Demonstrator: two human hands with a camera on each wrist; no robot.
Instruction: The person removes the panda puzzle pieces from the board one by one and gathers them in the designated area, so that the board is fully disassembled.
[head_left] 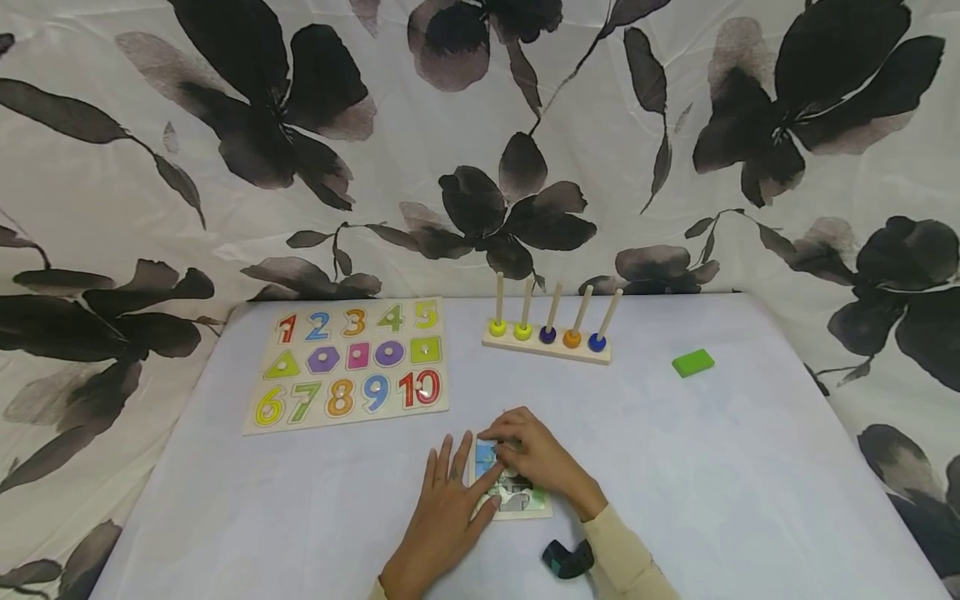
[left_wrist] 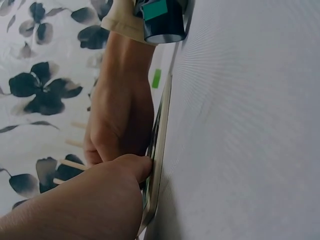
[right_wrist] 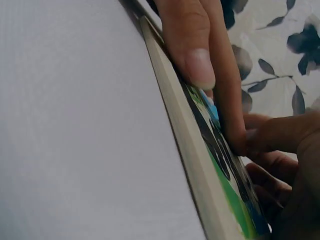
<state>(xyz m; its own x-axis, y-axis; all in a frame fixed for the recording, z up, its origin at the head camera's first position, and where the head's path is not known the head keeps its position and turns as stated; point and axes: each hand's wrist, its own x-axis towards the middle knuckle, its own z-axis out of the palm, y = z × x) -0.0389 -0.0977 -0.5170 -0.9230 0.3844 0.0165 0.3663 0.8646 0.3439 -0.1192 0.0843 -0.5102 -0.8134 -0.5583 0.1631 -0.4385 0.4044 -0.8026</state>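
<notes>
A small wooden picture puzzle [head_left: 516, 502] with blue, green and dark parts lies flat near the front of the table. My left hand [head_left: 448, 517] lies over its left side, fingers spread and mostly straight, thumb and forefinger on the picture. Bent over the puzzle's top edge is my right hand [head_left: 536, 454], with thumb and forefinger close together at the blue part. In the right wrist view, the right fingers [right_wrist: 280, 135] meet the tip of the left forefinger at the picture surface. I cannot tell whether they pinch a puzzle piece, as the fingertips cover that spot.
A wooden number-and-shape board [head_left: 348, 367] lies at the back left. Behind the puzzle stands a peg stand [head_left: 546, 343] with five upright rods and coloured beads. A green block [head_left: 693, 362] lies at the right. A black curved object [head_left: 567, 559] is beside the right sleeve.
</notes>
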